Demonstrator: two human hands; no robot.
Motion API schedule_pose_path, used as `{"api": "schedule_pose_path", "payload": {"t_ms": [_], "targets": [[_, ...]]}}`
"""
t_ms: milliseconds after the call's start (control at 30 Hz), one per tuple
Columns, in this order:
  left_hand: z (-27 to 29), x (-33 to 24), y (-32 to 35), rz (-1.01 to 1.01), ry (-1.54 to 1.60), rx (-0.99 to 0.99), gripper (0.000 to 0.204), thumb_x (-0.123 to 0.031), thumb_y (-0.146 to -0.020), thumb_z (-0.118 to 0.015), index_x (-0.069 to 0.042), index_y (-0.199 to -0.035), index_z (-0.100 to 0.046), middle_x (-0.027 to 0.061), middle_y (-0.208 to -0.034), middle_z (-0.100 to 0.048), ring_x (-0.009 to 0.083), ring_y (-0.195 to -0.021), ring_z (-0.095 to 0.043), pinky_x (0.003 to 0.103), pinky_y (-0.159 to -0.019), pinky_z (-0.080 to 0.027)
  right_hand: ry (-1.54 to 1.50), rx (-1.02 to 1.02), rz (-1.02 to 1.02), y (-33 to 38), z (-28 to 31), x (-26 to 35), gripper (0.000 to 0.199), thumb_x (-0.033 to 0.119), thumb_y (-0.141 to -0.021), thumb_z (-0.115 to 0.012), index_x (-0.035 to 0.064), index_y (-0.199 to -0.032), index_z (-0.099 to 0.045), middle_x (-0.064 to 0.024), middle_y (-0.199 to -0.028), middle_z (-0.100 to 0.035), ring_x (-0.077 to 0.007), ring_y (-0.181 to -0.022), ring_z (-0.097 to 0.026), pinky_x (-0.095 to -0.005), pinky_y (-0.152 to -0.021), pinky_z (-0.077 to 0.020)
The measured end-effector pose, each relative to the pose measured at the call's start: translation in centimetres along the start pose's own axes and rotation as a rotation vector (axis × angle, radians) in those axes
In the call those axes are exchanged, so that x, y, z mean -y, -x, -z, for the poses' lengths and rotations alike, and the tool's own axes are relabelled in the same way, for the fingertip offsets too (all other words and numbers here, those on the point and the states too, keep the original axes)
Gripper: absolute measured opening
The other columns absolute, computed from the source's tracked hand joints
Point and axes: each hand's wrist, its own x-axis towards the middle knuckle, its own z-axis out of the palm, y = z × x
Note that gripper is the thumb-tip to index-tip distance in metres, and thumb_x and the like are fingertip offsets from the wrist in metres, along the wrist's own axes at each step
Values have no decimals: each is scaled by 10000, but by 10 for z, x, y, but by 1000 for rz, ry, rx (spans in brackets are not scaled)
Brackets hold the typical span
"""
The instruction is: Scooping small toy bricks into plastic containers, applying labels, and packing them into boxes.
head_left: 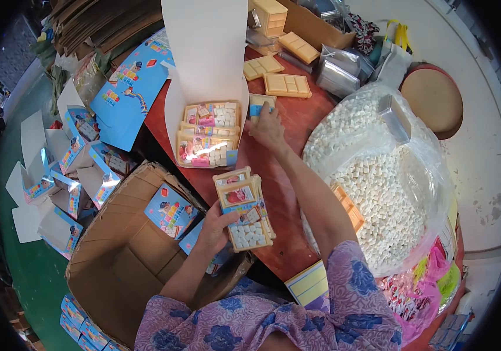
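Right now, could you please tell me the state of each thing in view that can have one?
White box: lid raised, packed trays inside.
Held trays: stacked, top one filled.
Left hand: closed on the held trays.
Right hand: on another tray, grip unclear.
Cardboard carton: open, blue boxes inside.
Small boxes: flaps open.
Plastic bag: full of white pieces.

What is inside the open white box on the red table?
Cream trays holding white marshmallow-like pieces and pink packets; anything beneath them is covered and cannot be seen.
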Motion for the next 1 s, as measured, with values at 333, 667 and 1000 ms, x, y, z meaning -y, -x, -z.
{"api": "schedule_pose_path", "payload": {"t_ms": [333, 667, 1000], "targets": [[3, 0, -4, -125, -143, 40, 550, 18, -643, -566, 16, -1145, -340, 116, -1046, -499, 189, -937, -519, 307, -819, -417, 195, 331, -20, 19, 36, -28, 407, 53, -676, -475, -10, -1050, -327, -290, -1013, -433, -465, -905, -450, -509, -739, -391], [-4, -8, -16, -297, -199, 46, 599, -9, -612, -633, -1, -1138, -349, 99, -1031, -503, 173, -935, -513, 303, -820, -415, -781, 499, -27, 76, 91, -16, 254, 111, -798, -477, 26, -1037, -481, -78, -971, -569, -178, -893, -539, -295, -759, -422], [-14, -6, -28, -306, -283, 196, 642, -26, -612, -666, -21, -1157, -327, 72, -1072, -456, 143, -984, -457, 293, -847, -382, -1063, 711, -192, 119, 95, -40, 346, 158, -850, -441, 40, -1173, -400, -53, -1083, -506, -126, -977, -480, -248, -825, -382]]}}
